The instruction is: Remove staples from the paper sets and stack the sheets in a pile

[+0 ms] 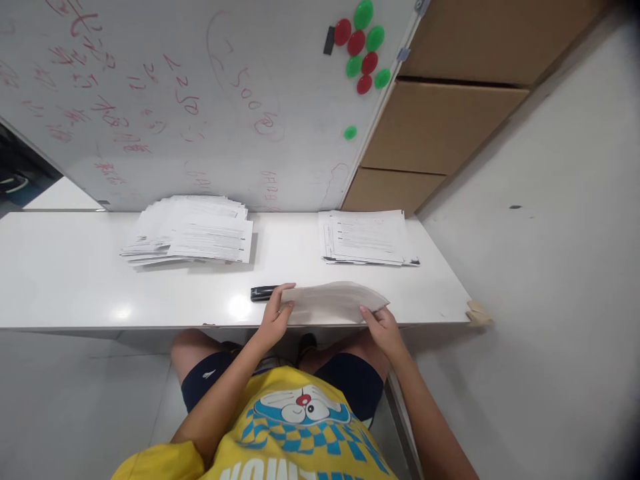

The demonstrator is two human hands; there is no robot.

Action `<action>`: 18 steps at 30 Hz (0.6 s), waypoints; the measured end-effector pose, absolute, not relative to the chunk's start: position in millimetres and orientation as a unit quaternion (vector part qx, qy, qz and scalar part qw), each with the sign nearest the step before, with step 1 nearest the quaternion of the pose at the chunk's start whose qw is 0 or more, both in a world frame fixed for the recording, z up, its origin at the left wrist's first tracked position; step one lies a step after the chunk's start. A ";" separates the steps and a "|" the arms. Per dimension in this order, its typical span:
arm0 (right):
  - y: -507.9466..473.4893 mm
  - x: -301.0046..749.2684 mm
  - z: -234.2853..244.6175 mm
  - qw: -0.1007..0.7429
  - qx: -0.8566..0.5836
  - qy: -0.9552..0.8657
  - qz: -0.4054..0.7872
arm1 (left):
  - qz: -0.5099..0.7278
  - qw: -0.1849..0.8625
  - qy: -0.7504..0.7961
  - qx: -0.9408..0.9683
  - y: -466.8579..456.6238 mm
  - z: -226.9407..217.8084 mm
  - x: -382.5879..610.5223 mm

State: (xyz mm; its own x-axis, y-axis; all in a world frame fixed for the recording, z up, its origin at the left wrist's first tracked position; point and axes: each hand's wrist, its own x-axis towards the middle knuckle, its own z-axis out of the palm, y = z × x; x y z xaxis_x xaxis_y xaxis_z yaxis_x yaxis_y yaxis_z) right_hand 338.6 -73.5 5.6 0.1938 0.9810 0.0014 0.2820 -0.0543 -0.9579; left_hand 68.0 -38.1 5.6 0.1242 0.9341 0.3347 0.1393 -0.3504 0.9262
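Observation:
A few sheets of paper (330, 301), slightly bowed, are held up between my two hands at the front edge of the table. My left hand (276, 313) grips their left edge, thumb on the near side. At the right end, my right hand (381, 327) pinches the lower corner. How many sheets there are I cannot tell. A black stapler (263, 293) lies on the table just left of the paper, its right end partly hidden by my left hand.
On the white table (60, 280), a large uneven paper stack (200, 230) sits back left and a smaller one (367, 237) back right. A whiteboard (295, 87) with magnets stands behind. Cardboard boxes (405, 127) and a wall (540, 280) are at the right.

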 end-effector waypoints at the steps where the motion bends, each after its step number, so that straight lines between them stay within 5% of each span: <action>1: -74.6 343.4 9.4 0.444 -0.625 -0.517 0.381 | 0.519 0.388 0.410 0.642 -35.7 12.1 62.5; 4: -73.6 358.6 15.3 0.413 -0.624 -0.513 0.422 | 0.477 0.342 0.412 0.697 -23.4 30.8 42.2; 10: -61.8 370.7 -0.2 0.388 -0.627 -0.487 0.469 | 0.167 0.109 0.422 0.885 -0.7 28.8 23.7; 18: -63.0 363.6 -2.9 0.389 -0.597 -0.459 0.531 | 0.148 0.042 0.408 0.900 6.3 8.2 21.8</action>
